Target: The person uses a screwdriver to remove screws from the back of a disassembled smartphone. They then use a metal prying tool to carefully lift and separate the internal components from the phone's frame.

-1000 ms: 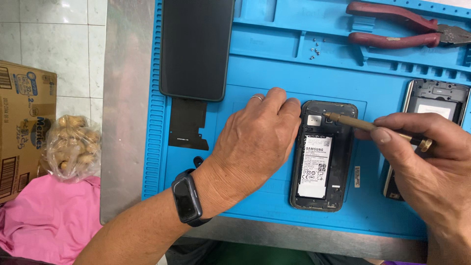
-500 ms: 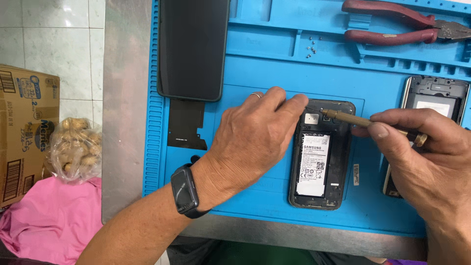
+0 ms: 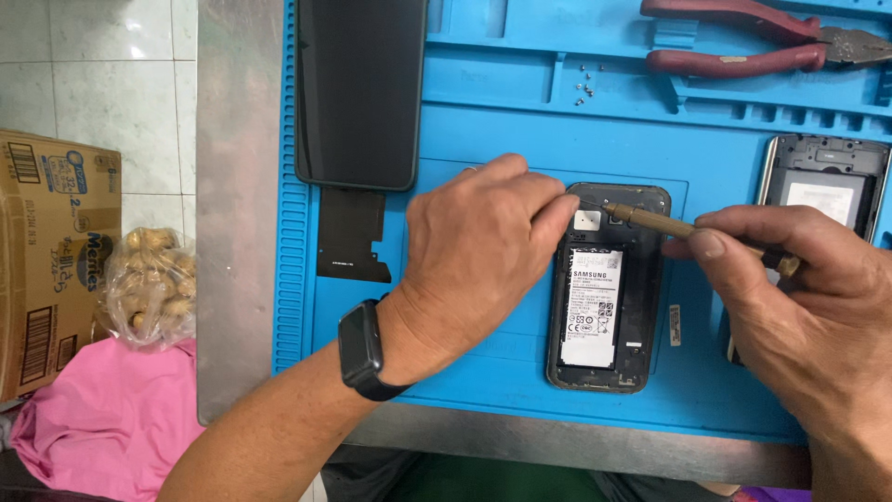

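An opened black phone lies back-up on the blue work mat, its white-labelled battery exposed. My left hand rests on the mat against the phone's left edge, fingertips touching its top left corner. My right hand grips a thin brass-coloured screwdriver, whose tip sits at the phone's upper part near the camera. A dark watch is on my left wrist.
A black screen panel and a flat black sheet lie left on the mat. Red-handled pliers and several tiny screws sit at the top. A phone frame lies right. Left, off the table: cardboard box, plastic bag, pink cloth.
The view shifted slightly. Both hands stay on the phone, with the screwdriver tip still at its upper part.
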